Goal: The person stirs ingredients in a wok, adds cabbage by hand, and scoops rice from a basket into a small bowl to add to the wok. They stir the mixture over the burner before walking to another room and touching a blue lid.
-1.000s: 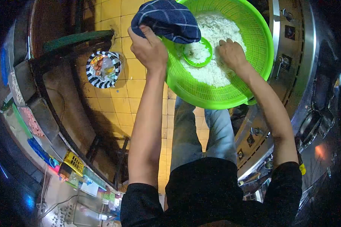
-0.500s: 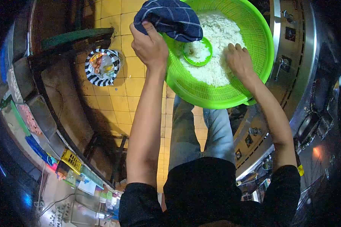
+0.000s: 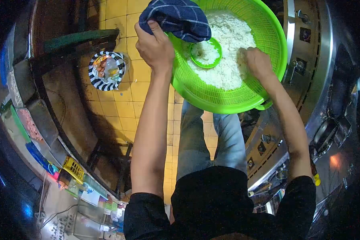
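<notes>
A navy checked cloth (image 3: 184, 18) is bunched in my left hand (image 3: 156, 48), with the thumb pressed over its edge. Beneath it is a large green plastic basket (image 3: 276, 64) of loose white rice (image 3: 234, 66). Partly under the cloth, a small green round container (image 3: 219, 58) with rice in it rests on that rice. My right hand (image 3: 260, 64) is at the right side of the rice, its fingers curled in. The fingertips are blurred, so what they hold, if anything, is not visible.
To the right runs a metal stove front (image 3: 304, 80) with knobs. A bin (image 3: 117, 84) with a striped liner and waste stands on the yellow tiled floor (image 3: 124, 104). Trays of food (image 3: 30, 124) and a yellow plastic basket (image 3: 74, 170) line the left counter.
My right hand has drawn slightly right across the rice, its fingers more tucked in. My left hand keeps hold of the cloth, and the view has shifted a little.
</notes>
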{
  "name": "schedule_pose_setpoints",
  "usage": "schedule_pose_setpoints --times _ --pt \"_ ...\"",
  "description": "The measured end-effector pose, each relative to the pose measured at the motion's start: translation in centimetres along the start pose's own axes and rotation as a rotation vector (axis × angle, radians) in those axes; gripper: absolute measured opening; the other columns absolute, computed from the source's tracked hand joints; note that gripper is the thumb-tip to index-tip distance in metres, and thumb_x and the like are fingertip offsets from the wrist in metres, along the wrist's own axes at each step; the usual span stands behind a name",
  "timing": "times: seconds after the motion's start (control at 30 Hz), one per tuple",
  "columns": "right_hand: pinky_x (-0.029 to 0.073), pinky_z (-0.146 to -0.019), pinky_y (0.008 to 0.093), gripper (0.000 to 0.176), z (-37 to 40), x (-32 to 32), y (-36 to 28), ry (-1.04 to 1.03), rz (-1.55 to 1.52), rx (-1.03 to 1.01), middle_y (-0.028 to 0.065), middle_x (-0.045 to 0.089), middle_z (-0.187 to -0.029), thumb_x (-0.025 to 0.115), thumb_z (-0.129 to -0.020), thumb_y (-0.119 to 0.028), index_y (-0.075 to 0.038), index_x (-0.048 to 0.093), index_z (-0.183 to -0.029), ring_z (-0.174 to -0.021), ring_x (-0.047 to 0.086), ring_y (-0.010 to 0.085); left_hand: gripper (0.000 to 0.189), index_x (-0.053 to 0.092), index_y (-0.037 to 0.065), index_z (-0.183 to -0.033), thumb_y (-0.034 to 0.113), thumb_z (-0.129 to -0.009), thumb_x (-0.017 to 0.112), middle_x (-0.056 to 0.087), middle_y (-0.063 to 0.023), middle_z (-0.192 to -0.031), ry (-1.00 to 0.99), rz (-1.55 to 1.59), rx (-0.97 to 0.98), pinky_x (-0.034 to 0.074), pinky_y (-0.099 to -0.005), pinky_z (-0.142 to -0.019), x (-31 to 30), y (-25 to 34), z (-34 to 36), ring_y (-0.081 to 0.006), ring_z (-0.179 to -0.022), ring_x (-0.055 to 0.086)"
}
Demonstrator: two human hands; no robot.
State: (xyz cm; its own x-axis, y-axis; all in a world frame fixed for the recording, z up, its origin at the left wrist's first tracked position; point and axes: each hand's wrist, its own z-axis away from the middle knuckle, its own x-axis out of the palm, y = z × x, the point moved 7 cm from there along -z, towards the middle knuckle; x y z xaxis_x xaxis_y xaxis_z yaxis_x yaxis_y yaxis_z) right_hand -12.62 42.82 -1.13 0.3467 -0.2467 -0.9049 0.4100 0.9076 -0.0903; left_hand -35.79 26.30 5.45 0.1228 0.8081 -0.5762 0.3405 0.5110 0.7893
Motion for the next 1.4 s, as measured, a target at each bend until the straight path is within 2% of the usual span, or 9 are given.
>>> schedule_pose_setpoints --times 0.33,0.6,0.67,0.97,1.1,1.2,1.27,1.33,1.4 --pt "0.048 -0.062 0.0462 0.015 1.1 -0.7 1.2 -0.045 -0.164 0.184 0.0158 0.062 -0.079 0.051 -0.078 -0.014 -0.011 0.059 -0.09 -0.075 0.061 0.0355 0.043 0.049 0.0 -0.096 0.041 -0.092 0.038 0.062 -0.0225 -0.076 0.002 -0.008 0.006 0.045 -0.046 -0.065 0.0 0.1 0.1 -0.0425 -0.074 0.059" --pt "0.048 -0.071 0.0437 0.035 1.2 -0.1 1.6 0.057 -0.382 0.095 0.0217 0.061 -0.087 0.048 -0.078 -0.003 -0.01 0.057 -0.111 -0.081 0.06 0.0372 0.043 0.05 0.001 -0.096 0.042 -0.091 0.039 0.062 -0.0216 -0.076 -0.007 -0.048 -0.019 0.045 -0.0464 -0.065 0.0 -0.2 0.0 -0.0422 -0.074 0.059" --pt "0.048 -0.074 0.0414 0.035 1.2 -0.6 1.6 0.216 -0.442 0.011 0.0218 0.061 -0.09 0.053 -0.074 0.001 -0.007 0.058 -0.108 -0.084 0.06 0.0367 0.043 0.05 0.001 -0.096 0.042 -0.091 0.039 0.062 -0.0215 -0.076 -0.016 -0.053 -0.041 0.045 -0.0466 -0.065 0.1 -0.2 0.1 -0.0422 -0.074 0.059" --pt "0.047 -0.071 0.0419 0.016 1.2 -2.5 0.3 0.067 -0.632 0.169 0.0213 0.061 -0.081 0.058 -0.074 -0.001 -0.001 0.059 -0.09 -0.08 0.06 0.0369 0.037 0.05 0.001 -0.095 0.036 -0.091 0.041 0.062 -0.022 -0.076 0.006 -0.045 0.012 0.045 -0.046 -0.064 -0.1 0.1 0.0 -0.0427 -0.073 0.059" --pt "0.047 -0.069 0.0436 0.011 1.1 -1.5 0.5 0.039 -0.604 0.302 0.0197 0.062 -0.076 0.058 -0.077 -0.008 -0.002 0.059 -0.085 -0.076 0.061 0.0363 0.035 0.05 0.001 -0.095 0.035 -0.091 0.042 0.062 -0.0217 -0.077 -0.01 -0.037 -0.013 0.045 -0.0461 -0.064 0.1 -0.1 0.0 -0.0426 -0.074 0.059" --pt "0.047 -0.068 0.0438 0.014 0.9 -0.5 -0.8 -0.126 -0.305 0.242 0.0163 0.061 -0.081 0.057 -0.078 -0.014 -0.004 0.061 -0.087 -0.079 0.06 0.034 0.034 0.05 0.001 -0.094 0.034 -0.091 0.043 0.062 -0.0215 -0.077 -0.005 -0.044 -0.009 0.045 -0.0461 -0.064 0.1 -0.1 0.0 -0.0424 -0.074 0.059" --pt "0.048 -0.067 0.0426 0.016 0.5 -0.5 -2.2 0.047 -0.159 0.067 0.0127 0.058 -0.086 0.056 -0.08 -0.017 -0.005 0.062 -0.088 -0.083 0.058 0.0311 0.033 0.05 0.002 -0.094 0.034 -0.09 0.043 0.062 -0.0213 -0.077 -0.01 -0.048 -0.008 0.045 -0.0462 -0.064 0.1 0.0 0.0 -0.0423 -0.074 0.059" --pt "0.049 -0.07 0.0411 0.014 -0.5 0.2 -2.7 0.011 -0.084 0.046 0.0108 0.054 -0.089 0.053 -0.079 -0.013 -0.007 0.063 -0.088 -0.087 0.055 0.0297 0.033 0.05 0.002 -0.095 0.034 -0.09 0.044 0.062 -0.0212 -0.077 -0.009 -0.012 -0.001 0.045 -0.0461 -0.064 0.1 0.1 -0.1 -0.0424 -0.074 0.059" --pt "0.049 -0.071 0.04 0.016 -1.8 -0.5 -3.2 0.214 -0.057 0.006 0.0107 0.055 -0.089 0.052 -0.077 -0.01 -0.007 0.062 -0.088 -0.088 0.056 0.0294 0.033 0.05 0.001 -0.095 0.034 -0.09 0.044 0.062 -0.0213 -0.077 -0.004 -0.024 0.004 0.045 -0.0462 -0.065 0.1 0.2 -0.1 -0.0424 -0.074 0.059"
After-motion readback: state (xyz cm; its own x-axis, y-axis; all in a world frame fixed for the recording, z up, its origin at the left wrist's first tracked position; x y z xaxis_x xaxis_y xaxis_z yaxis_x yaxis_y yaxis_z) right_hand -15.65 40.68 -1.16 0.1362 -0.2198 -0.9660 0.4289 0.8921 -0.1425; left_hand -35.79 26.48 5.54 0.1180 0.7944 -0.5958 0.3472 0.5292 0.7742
